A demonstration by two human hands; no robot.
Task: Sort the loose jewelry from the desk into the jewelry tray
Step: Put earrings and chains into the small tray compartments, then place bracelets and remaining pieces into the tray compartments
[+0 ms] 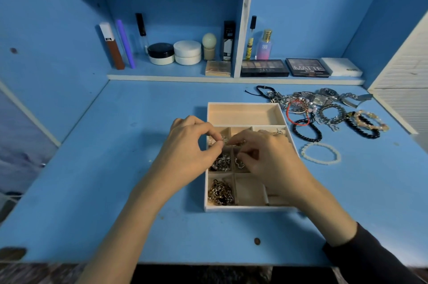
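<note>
Jewelry tray (243,208) lies at the middle of the desk (111,168), with its long undivided compartment at the back and small cells in front. A chain heap (221,192) sits in the front-left cell. Left hand (187,144) and right hand (273,158) meet over the middle cells, pinching a small piece (222,143). Loose jewelry (312,103) lies right of and behind the tray, and one bracelet (320,153) lies near its right wall. A shelf (162,76) of cosmetics runs behind.

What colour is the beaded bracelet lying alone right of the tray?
Pale white: the round beaded bracelet; head view.
</note>
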